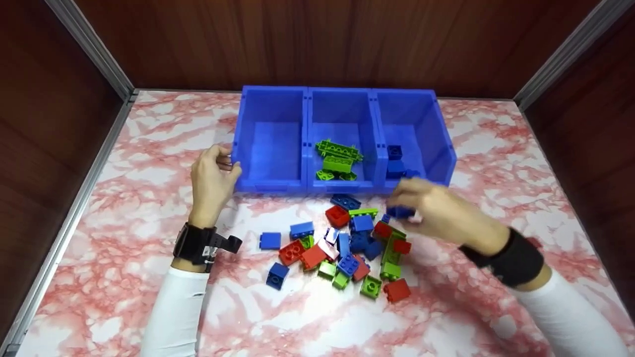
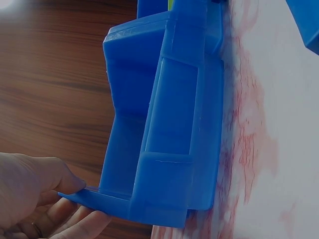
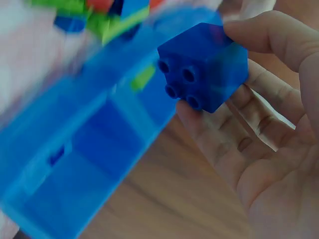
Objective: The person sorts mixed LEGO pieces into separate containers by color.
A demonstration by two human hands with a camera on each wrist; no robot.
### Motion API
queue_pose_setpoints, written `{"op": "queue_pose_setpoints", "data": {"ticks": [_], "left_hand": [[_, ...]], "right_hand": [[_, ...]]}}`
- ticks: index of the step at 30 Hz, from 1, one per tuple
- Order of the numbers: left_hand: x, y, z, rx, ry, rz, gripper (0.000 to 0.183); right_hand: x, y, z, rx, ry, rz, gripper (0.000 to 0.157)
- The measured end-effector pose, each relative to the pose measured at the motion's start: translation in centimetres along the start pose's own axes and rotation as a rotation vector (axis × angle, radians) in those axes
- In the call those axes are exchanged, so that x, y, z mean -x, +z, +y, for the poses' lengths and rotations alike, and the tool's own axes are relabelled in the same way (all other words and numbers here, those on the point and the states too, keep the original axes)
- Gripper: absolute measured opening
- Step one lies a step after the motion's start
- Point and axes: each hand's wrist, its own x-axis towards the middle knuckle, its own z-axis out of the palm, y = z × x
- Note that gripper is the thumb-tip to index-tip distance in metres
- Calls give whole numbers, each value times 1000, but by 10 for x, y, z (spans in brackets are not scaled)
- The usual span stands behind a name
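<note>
Blue block (image 3: 209,69) in the right grip (image 3: 279,172)

Light is washing the tabletop (image 1: 292,322) bright in the head view, glaring white just below the bricks (image 1: 371,286), while the wooden walls (image 1: 322,44) are sitting dim. A soft shadow is lying beside my right sleeve (image 1: 570,312). My right hand (image 1: 439,208) is smearing (I am blurring my own fingertips). The left wrist view is looking duller, a pale glow (image 2: 6,3) burning in its upper left corner. In the right wrist view the blue bin (image 3: 94,149) is blurring, while the blue brick (image 3: 214,69) I am gripping is showing crisper.
</note>
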Motion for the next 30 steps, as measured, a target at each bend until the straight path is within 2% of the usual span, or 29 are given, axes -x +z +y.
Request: {"op": "queue_pose_setpoints", "data": {"ticks": [6, 12, 16, 23, 27, 30], "left_hand": [[0, 0, 0, -5, -7, -6, 28], [-1, 0, 0, -8, 3, 4, 27], [-1, 1, -2, -16, 13, 17, 26], [-1, 1, -3, -20, 22, 31, 26], [-1, 1, -2, -20, 16, 28, 27], [-1, 0, -1, -16, 11, 21, 27]], "right_hand": [[-9, -21, 27, 35, 121, 3, 44], [-26, -28, 53, 51, 216, -13, 40], [-37, -28, 74, 58, 283, -35, 35], [-49, -20, 111, 31, 419, -120, 34], [-55, -11, 127, 40, 475, -179, 22], [-58, -5, 134, 28, 539, -232, 19]]}}
